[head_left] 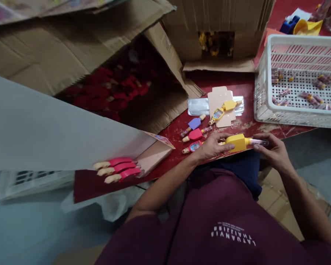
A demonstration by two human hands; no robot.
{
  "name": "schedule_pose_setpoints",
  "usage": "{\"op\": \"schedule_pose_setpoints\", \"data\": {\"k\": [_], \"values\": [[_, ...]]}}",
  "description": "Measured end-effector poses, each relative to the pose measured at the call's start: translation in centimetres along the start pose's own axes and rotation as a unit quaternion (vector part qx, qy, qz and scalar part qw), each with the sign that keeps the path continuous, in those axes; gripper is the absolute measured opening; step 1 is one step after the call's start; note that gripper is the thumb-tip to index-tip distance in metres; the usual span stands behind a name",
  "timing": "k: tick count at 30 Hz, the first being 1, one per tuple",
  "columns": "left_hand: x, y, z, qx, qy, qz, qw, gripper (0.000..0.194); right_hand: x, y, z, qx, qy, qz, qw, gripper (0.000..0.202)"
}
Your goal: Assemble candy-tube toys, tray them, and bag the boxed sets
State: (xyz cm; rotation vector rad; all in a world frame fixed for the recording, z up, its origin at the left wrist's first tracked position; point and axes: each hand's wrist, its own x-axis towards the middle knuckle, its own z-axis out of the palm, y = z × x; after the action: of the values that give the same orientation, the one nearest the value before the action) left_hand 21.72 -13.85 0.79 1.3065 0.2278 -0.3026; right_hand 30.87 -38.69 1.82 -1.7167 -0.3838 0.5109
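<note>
"Where is the piece in hand, and how are the fingers set?"

"The yellow block-shaped plastic piece (pixel 236 142) is right of the frame's centre, above the near edge of the red worktop (pixel 245 82). The left hand (pixel 213 146) has its fingers curled closely around the piece's left end. The right hand (pixel 276 152) pinches the clear plastic tube with dark contents (pixel 258 142) between thumb and fingers."

"Is the tube fitted?"

"It lines up with the yellow neck and seems to meet it; whether it is fully seated, I can't tell."

"What looks finished?"

"The purple plastic piece (pixel 195 123) and the pink-red plastic piece (pixel 195 135), at the centre, already appear to carry tubes."

"And what remains?"

"Plenty, I judge. Loose small tubes (pixel 311 98) lie in the white perforated plastic basket (pixel 292 115) at upper right. Many red plastic parts (pixel 107 86) sit in the brown cardboard box (pixel 57 51) at upper left. Three pink-red curved pieces with cream tips (pixel 124 167) lie at lower left; I make out no tubes on them."
</note>
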Motion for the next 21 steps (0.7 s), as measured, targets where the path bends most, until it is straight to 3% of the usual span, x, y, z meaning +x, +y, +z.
{"op": "schedule_pose_setpoints", "data": {"k": [10, 13, 16, 17, 19, 21], "values": [[-1.5, -0.6, -0.2, 0.082, -0.052, 0.023, 0.995, 0.05, -2.5, -1.1, 0.2, -0.08, -0.062, -0.019, 0.995, 0.034], [-1.8, -0.8, -0.1, 0.122, -0.061, 0.043, 0.99, 0.048, -2.6, -0.4, 0.7, -0.043, -0.079, 0.085, 0.992, 0.04], [-2.0, -1.1, -0.1, 0.231, -0.066, 0.1, 0.966, 0.043, -2.8, 0.5, 1.0, 0.005, -0.142, 0.26, 0.955, 0.053], [-1.9, -1.3, -0.2, 0.253, -0.072, 0.106, 0.959, 0.042, -2.8, 0.7, 1.0, 0.003, -0.168, 0.29, 0.942, 0.057], [-1.7, -1.9, -0.6, 0.231, -0.094, 0.068, 0.966, 0.043, -3.0, 1.0, 1.0, -0.061, -0.192, 0.247, 0.948, 0.057], [-1.4, -2.5, -1.0, 0.157, -0.123, -0.013, 0.98, 0.047, -3.3, 1.0, 0.9, -0.172, -0.169, 0.085, 0.967, 0.051]]}}
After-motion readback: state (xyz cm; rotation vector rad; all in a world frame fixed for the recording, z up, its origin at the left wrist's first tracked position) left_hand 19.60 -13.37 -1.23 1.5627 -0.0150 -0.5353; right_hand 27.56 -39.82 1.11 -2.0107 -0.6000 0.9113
